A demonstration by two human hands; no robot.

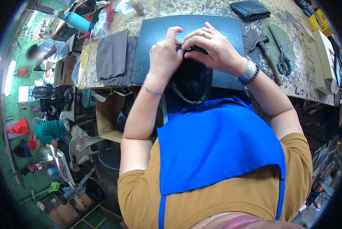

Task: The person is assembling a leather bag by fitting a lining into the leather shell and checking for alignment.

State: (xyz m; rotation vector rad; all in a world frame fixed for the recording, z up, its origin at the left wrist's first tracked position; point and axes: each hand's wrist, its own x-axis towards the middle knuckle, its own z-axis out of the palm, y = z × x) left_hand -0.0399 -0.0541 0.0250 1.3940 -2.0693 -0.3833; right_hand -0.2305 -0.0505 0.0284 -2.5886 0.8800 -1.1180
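Observation:
Close together over a dark blue-grey board (152, 34), my two hands work at the upper edge of a black, glossy, rounded leather-like piece (192, 78). Its lower end hangs past the table edge toward my blue apron; its exact kind I cannot make out. My left hand (165, 57) is closed, with the fingers at the edge and the index finger raised. On the other side my right hand (215, 47) curls its thumb and fingers around the same edge. The fingertips hide whatever small part lies between them.
Grey-brown material sheets (111, 57) lie left of the board. To the right are a hammer (268, 57), scissors (283, 63) and a pale box (324, 63). A folded black textured piece (249, 9) lies behind. A turquoise bottle (77, 22) stands far left; two people are beyond.

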